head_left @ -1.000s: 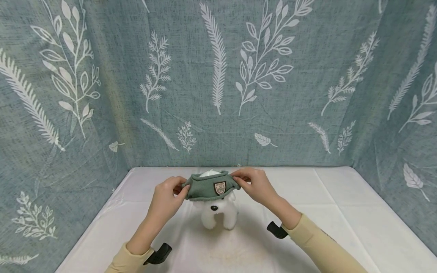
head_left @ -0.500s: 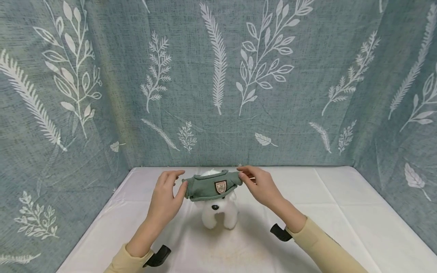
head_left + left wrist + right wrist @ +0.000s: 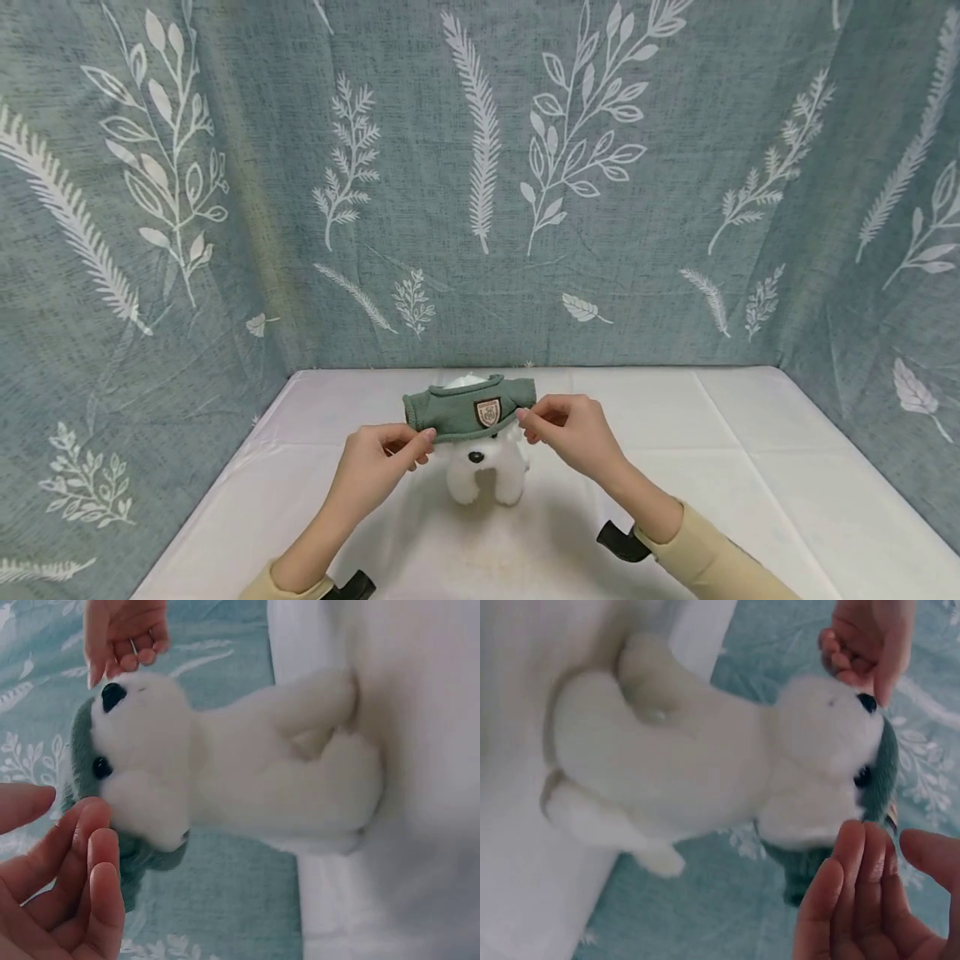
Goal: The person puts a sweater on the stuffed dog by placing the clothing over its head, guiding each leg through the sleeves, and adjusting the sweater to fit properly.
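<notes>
A white plush dog [image 3: 487,475] stands on the table, facing me. A small green knitted sweater [image 3: 453,415] with a shield badge lies around the top of its head, sleeves out to both sides; the crown shows through the neck hole. My left hand [image 3: 380,467] has its fingertips at the sweater's lower left edge; in the left wrist view a gap separates thumb and fingers [image 3: 94,814]. My right hand [image 3: 573,429] is at the lower right edge, and the right wrist view shows its thumb apart from the fingers [image 3: 874,844], close to the hem. One eye shows below the hem in each wrist view.
A white cloth [image 3: 675,467] covers the table. Blue-green leaf-print curtains [image 3: 420,167] rise behind it and at both sides. Black wrist mounts [image 3: 624,542] stick out below the cream sleeves [image 3: 712,558].
Both hands have let go of the sweater's sleeve ends and moved down to its lower edge. The sleeves now stick out freely. Sweater and plush dog stay nearly in place.
</notes>
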A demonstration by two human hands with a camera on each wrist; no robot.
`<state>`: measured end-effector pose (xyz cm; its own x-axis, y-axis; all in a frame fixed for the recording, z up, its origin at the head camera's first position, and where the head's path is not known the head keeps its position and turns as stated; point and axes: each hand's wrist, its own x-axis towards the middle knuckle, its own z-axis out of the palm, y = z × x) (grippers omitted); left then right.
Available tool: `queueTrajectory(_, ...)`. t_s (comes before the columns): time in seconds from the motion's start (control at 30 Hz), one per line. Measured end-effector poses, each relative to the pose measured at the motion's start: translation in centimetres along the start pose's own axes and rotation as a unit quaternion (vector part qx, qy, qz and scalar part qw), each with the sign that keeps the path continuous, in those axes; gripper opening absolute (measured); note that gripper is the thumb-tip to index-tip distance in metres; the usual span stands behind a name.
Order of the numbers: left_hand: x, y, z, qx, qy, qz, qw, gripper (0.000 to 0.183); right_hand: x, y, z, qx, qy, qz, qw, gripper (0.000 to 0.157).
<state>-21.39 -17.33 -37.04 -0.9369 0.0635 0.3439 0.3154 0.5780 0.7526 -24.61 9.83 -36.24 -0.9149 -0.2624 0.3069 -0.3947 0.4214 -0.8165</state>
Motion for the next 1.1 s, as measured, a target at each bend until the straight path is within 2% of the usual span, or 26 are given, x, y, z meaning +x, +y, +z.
queueTrajectory(0.1,0.3,0.1,0.5,-0.019,-0.018,-0.041,0.9988,0.031,0.5,0.1,0.5,0.040,-0.031,0.061,0.997,0.036)
queueTrajectory(0.2,0.5,0.0,1.0,-0.048,-0.034,-0.086,0.9946,0.037,1.1,0.2,1.1,0.077,-0.042,0.106,0.990,0.042)
queueTrajectory(0.27,0.6,-0.1,1.3,-0.075,-0.048,-0.115,0.9893,0.040,1.4,0.2,1.4,0.097,-0.045,0.129,0.986,0.044)
queueTrajectory(0.37,0.7,-0.3,1.5,-0.127,-0.073,-0.160,0.9762,0.045,1.7,0.2,1.7,0.122,-0.050,0.155,0.979,0.040)
queueTrajectory(0.53,0.7,-0.5,1.7,-0.205,-0.111,-0.205,0.9505,0.050,1.7,0.0,2.0,0.161,-0.057,0.179,0.969,0.026)
queueTrajectory(0.6,0.8,-0.6,1.7,-0.240,-0.121,-0.221,0.9376,0.048,1.7,0.0,2.1,0.175,-0.065,0.180,0.966,0.022)
queueTrajectory(0.67,0.8,-0.6,1.7,-0.278,-0.128,-0.234,0.9229,0.044,1.6,0.0,2.2,0.186,-0.071,0.177,0.964,0.020)
queueTrajectory(0.77,0.8,-0.7,1.7,-0.343,-0.134,-0.252,0.8950,0.033,1.3,0.0,2.3,0.199,-0.075,0.167,0.963,0.020)
queueTrajectory(0.93,0.8,-0.9,1.6,-0.430,-0.145,-0.258,0.8526,0.018,1.0,0.2,2.3,0.220,-0.086,0.152,0.960,0.016)
queueTrajectory(1.0,0.8,-0.8,1.6,-0.444,-0.142,-0.267,0.8433,0.017,0.9,0.4,2.3,0.219,-0.089,0.145,0.961,0.013)
queueTrajectory(1.1,0.8,-0.7,1.7,-0.447,-0.131,-0.281,0.8390,0.017,0.8,0.6,2.4,0.193,-0.090,0.119,0.970,0.011)
